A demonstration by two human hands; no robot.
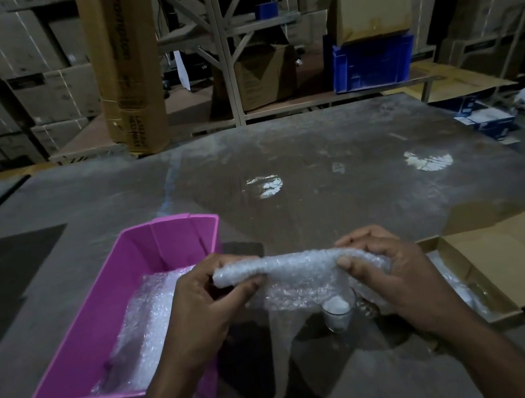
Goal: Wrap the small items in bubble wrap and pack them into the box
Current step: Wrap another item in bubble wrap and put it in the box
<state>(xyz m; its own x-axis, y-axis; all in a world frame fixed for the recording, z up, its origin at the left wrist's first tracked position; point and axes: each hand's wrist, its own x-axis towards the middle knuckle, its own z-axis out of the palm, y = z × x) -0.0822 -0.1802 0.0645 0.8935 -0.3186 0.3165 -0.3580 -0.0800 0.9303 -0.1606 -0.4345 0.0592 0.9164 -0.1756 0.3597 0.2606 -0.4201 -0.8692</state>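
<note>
Now both hands, left hand (201, 299) and right hand (390, 267), pinch a soft, light roll of bubble wrap (287, 271) above the desk (319, 172). Hold its ends gently; something breakable may hide inside.

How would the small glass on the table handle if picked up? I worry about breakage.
The glass looks clear and thin-walled, so probably fragile and slippery. It stands upright, small, likely light. Being round, it may roll if tipped.
</note>
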